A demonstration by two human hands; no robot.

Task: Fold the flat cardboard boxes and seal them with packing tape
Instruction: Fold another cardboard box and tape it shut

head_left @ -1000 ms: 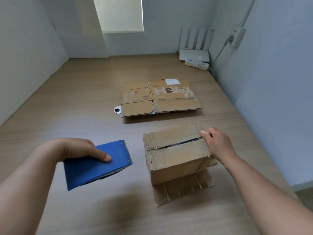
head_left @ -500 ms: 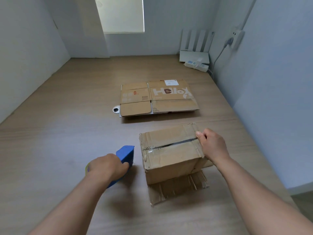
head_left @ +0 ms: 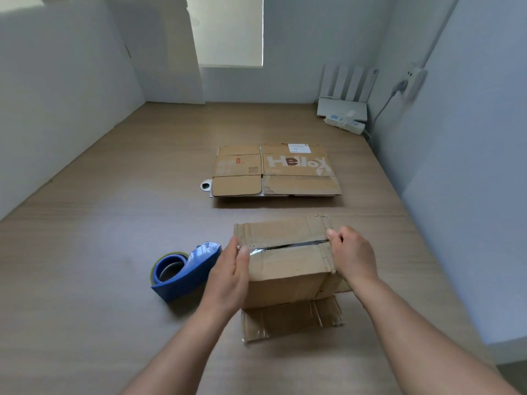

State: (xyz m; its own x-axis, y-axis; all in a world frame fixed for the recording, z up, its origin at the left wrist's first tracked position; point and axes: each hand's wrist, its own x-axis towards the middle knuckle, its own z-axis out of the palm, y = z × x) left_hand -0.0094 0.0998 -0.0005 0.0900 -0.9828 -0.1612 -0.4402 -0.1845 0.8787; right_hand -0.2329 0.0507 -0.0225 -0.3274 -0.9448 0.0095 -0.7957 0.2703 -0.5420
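Note:
A folded cardboard box [head_left: 288,260] stands on the wooden table, its top flaps closed with a dark slit along the seam and shiny tape at the seam's left end. My left hand [head_left: 231,275] lies against the box's left side, thumb pressing on the taped end of the seam. My right hand [head_left: 352,258] grips the box's right top edge with curled fingers at the seam's other end. The blue tape dispenser [head_left: 184,270] lies on the table just left of my left hand, touched by neither hand. A bottom flap [head_left: 291,319] sticks out toward me.
A stack of flat cardboard boxes [head_left: 273,171], one printed "Hello", lies farther back in the middle, with a small white holed tab [head_left: 206,186] at its left. A white router [head_left: 343,95] and power strip [head_left: 343,124] sit in the far right corner. Walls close in the table on three sides.
My left hand set the tape dispenser down on the table and moved right onto the box's left side. My right hand stayed at the box's right edge.

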